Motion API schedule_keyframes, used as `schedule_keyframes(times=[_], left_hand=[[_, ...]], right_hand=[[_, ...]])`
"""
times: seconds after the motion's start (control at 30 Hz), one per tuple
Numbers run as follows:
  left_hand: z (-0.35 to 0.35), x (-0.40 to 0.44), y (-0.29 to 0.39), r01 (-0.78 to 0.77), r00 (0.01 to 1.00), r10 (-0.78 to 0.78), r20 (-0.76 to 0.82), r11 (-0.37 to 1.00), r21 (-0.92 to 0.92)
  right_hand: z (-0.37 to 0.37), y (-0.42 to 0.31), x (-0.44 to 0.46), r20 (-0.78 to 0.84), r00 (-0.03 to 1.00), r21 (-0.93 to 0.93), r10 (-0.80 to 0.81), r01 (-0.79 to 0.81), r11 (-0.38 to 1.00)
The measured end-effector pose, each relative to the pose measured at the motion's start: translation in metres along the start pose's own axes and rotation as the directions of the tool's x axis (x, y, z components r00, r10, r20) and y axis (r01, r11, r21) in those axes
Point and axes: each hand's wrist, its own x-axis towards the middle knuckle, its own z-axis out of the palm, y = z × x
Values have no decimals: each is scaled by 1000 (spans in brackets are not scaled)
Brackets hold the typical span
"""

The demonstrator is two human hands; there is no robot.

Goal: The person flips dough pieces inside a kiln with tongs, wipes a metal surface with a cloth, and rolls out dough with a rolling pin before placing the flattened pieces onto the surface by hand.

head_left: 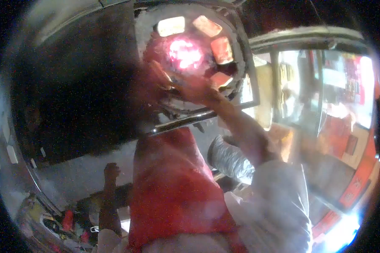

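Note:
Several flat, pale to orange pieces stand around the inner wall of a round oven opening (141, 31), with glowing embers (185, 54) at its middle. My right hand (192, 89) reaches over the near side of the opening, close to one piece (221, 79) at the lower right. Its fingers are dark and blurred, and whether they hold anything cannot be made out. Near the left part of the hand a pale-edged piece (161, 72) shows at the wall. My left hand (112, 172) hangs low at the left, away from the oven, its fingers curled.
A dark surface (80, 84) lies left of the opening, with a metal edge (183, 122) along the front. Below right is a silvery cylindrical container (230, 158). A glass-fronted case (299, 88) stands at the right. A red apron (173, 185) covers my front.

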Motion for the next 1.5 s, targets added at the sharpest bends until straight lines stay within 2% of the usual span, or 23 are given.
schedule_keyframes(times=[0.07, 0.1, 0.17, 0.2, 0.23, 0.27, 0.3, 0.37, 0.43, 0.5, 0.67, 0.8, 0.87, 0.93, 1.0, 1.07, 1.1, 1.17, 1.2, 1.27, 1.37, 1.43, 1.5], left_hand=[[-20, -9, 2, 215, 948, -86, -307, 882, 420], [-39, -13, -4, 213, 950, -80, -301, 872, 441], [-69, -33, -10, -72, 984, 175, 44, 160, 984], [-66, -51, -3, -82, 983, 174, 58, 136, 987], [-59, -68, 2, 38, 997, 14, -75, 765, 643], [-52, -75, 10, 198, 978, -199, -65, 980, -31], [-18, -92, 13, 230, 970, -233, -64, 972, -58], [61, -128, 26, 292, 952, -300, -63, 950, -113], [23, -131, 20, 250, 958, -279, 67, 926, 283], [52, -157, 2, 318, 944, -324, -59, 849, 422], [107, -212, -106, 690, 720, -248, -648, 354, 631], [123, -227, -134, 223, 951, -112, -288, -395, 891], [111, -211, -100, -19, 960, -205, -189, -724, 689], [109, -219, -85, -214, 936, -309, -169, -880, 423], [111, -236, -82, -295, 917, -356, -180, -909, 296], [140, -264, -84, -338, 936, -246, 251, -828, 448], [163, -265, -90, -332, 939, -245, 242, -828, 452], [205, -254, -102, -10, 925, -156, -346, -922, 388], [194, -257, -106, -2, 924, -153, -351, -919, 394], [142, -269, -117, 238, 971, 64, -230, -326, 915], [286, -240, -124, -136, 900, -304, -314, -878, 459], [281, -245, -129, -152, 943, -273, -192, -863, 481], [270, -253, -133, -166, 975, -220, -40, -832, 530]], right_hand=[[28, 7, 12, 1, 996, 7, 87, -87, 996], [33, 13, 0, 0, 991, 12, 135, -135, 991], [32, 19, -47, -209, 966, 67, 153, -142, 988], [67, 38, -49, -172, 976, 223, 134, -93, 970], [56, 41, -69, -143, 984, 375, 104, -43, 926], [48, 51, -101, -17, 996, 477, 82, -64, 877], [30, 53, -139, 118, 990, 685, 74, -135, 716], [20, 62, -214, -143, 966, 872, 218, 19, 489], [21, 59, -283, -6, 937, 998, 350, -14, 56], [28, 95, -358, 24, 931, 991, 364, 27, -133], [120, 202, -471, 24, 658, 999, 752, -40, 3], [229, 302, -493, 96, 590, 967, 802, -246, 65], [273, 315, -412, 222, 613, 923, 758, -383, 39], [296, 325, -386, 266, 646, 883, 716, -460, 88], [306, 327, -370, 256, 697, 788, 670, -552, 272], [305, 325, -354, 269, 707, 780, 654, -558, 282], [300, 323, -348, 280, 710, 766, 646, -571, 295], [286, 324, -340, 281, 727, 757, 626, -569, 321], [288, 327, -333, 248, 726, 738, 641, -570, 361], [309, 339, -316, 194, 721, 698, 665, -578, 422], [273, 303, -317, 140, 699, 634, 701, -607, 478], [268, 281, -323, 102, 758, 670, 645, -531, 518], [258, 267, -335, 134, 678, 757, 723, -541, 367]])
